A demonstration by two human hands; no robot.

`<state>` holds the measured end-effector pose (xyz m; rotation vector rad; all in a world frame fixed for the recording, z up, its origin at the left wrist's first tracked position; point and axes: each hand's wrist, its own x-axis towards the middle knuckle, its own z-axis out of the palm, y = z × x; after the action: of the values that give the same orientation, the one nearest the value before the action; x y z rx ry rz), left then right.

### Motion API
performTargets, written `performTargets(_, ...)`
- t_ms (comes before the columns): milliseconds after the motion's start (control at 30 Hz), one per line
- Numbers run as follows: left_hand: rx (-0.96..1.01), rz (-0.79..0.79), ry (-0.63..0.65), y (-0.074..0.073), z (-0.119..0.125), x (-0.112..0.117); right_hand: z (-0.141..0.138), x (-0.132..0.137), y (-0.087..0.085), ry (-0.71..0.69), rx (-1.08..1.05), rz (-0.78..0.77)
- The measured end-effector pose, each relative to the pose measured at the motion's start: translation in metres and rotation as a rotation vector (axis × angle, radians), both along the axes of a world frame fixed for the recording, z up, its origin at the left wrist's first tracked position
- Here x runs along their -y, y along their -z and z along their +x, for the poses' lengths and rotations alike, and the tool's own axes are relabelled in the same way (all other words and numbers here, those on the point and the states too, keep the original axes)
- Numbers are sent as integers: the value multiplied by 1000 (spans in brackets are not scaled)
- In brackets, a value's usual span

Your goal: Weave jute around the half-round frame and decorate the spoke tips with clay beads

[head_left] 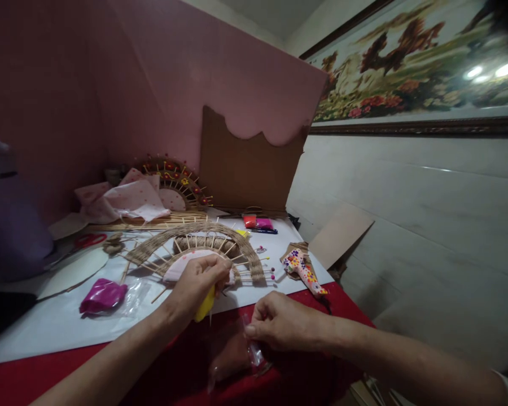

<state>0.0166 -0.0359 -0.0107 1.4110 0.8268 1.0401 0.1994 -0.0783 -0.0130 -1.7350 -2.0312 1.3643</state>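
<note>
My left hand (pixel 201 276) is closed, with a soft yellow lump, perhaps modelling clay (pixel 205 305), showing under its fingers. Lower right, my right hand (pixel 281 322) pinches the edge of a clear plastic bag (pixel 258 358) that hangs over the red cloth. Just behind my left hand lies a half-round fan frame (pixel 146 251) of thin sticks woven with brown twine, with a pink spotted fabric centre (pixel 182 265). A few sticks at its right end carry purple and yellow tips. Its near edge is partly hidden by my left hand.
A magenta clay packet (pixel 104 296) lies left on the white sheet (pixel 68 332); red scissors (pixel 88 241) sit behind it. A finished-looking fan (pixel 182 180), pink spotted cloth (pixel 131 200) and brown cardboard (pixel 249 169) stand at the back. A flower-patterned object (pixel 302 268) is at right.
</note>
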Motion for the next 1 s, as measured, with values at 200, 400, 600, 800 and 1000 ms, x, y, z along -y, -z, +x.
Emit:
performTargets(200,-62,-7,34,0,1,1,-9,0,7,70,-296,-123)
performTargets(400,-19,22,43,1,0,-2,-6,-9,4,161,-461,42)
performTargets(600,-29,77,44,3,1,-4,-3,-16,-1,169,-410,216)
performTargets(800,-142,121,-30,4,1,-4,2,-16,7,112,-279,401)
performTargets(1000,-232,243,-44,8,0,-7,1,-16,12,99,-178,438)
